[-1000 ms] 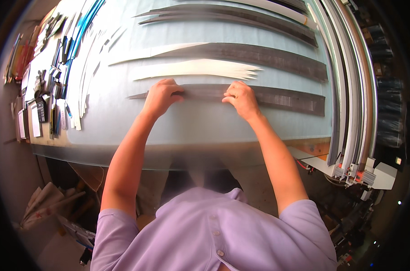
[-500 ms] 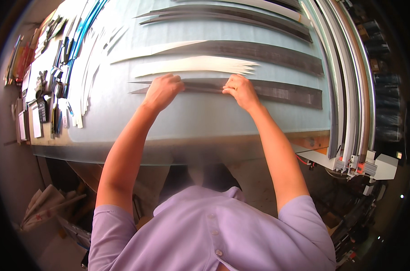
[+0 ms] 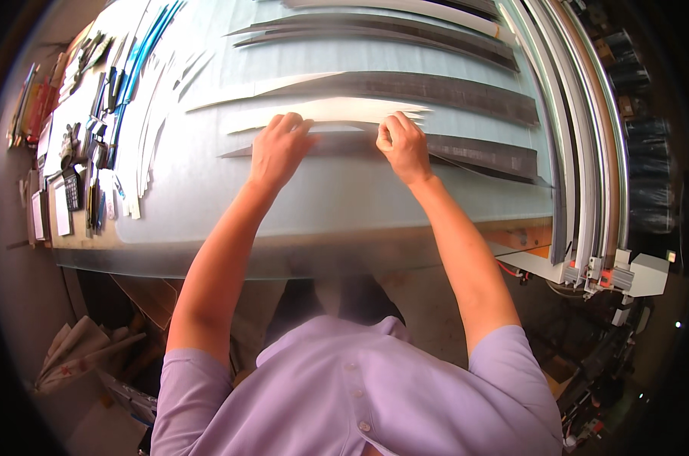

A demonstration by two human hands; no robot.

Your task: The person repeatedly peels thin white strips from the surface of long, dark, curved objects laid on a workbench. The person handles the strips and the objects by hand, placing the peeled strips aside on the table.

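Observation:
A long, thin dark grey strip [image 3: 481,152] lies crosswise before me, its near edge bowed between my hands. My left hand [image 3: 280,152] is closed on its left part, with the fingertips slightly blurred. On the right, my right hand [image 3: 405,148] pinches the same strip, thumb and forefinger together. Underneath, the edge and corner of a second dark strip [image 3: 538,182] show past the right end. Just beyond my hands lies a cream-white strip [image 3: 322,111] with a jagged right end.
Farther back are more long dark strips [image 3: 443,91]. Rails [image 3: 587,152] of a machine run along the table's right side. Pens, a calculator [image 3: 72,188] and blue rods [image 3: 143,45] lie at the left. The table's wooden front edge [image 3: 162,254] is nearest me.
The upper dark strip has shifted and bowed away from me, so a lower strip shows at its right end. Both hands have moved slightly; the left is a little farther right.

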